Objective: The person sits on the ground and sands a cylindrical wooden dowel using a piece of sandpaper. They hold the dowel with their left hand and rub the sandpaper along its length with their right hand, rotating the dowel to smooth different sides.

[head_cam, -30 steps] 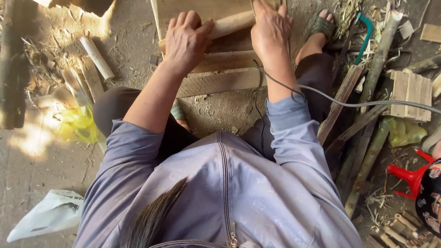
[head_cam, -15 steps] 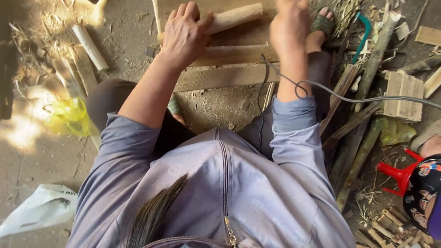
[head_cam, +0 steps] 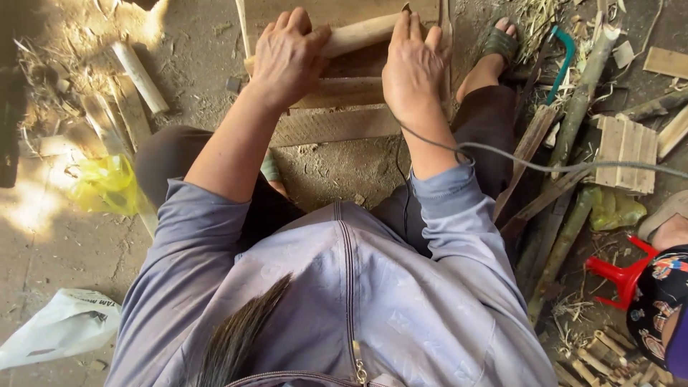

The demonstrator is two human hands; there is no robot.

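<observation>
Head view, looking straight down. Left hand (head_cam: pixel 287 61) curled over the left part of a pale round bamboo piece (head_cam: pixel 362 32), fingers closed around it, thumb side toward the middle. Right hand (head_cam: pixel 414 68) laid flat on the right part of the same piece, fingers pressed together and stretched forward, palm down; could not tell if the thumb gripped below. Bamboo piece lying across a low wooden plank frame (head_cam: pixel 337 125) on the dirt ground, slightly tilted, its right end higher in the picture. Thin grey cable (head_cam: pixel 516 163) running over the right wrist and away to the right. Bare foot in a green sandal (head_cam: pixel 499 44) just beside the right hand. Long bamboo poles (head_cam: pixel 573 122) and a green-handled saw (head_cam: pixel 562 61) at the right. Red plastic stool (head_cam: pixel 620 272) lower right, near another person. Yellow bag (head_cam: pixel 107 185) and white bag (head_cam: pixel 61 326) at the left.
</observation>
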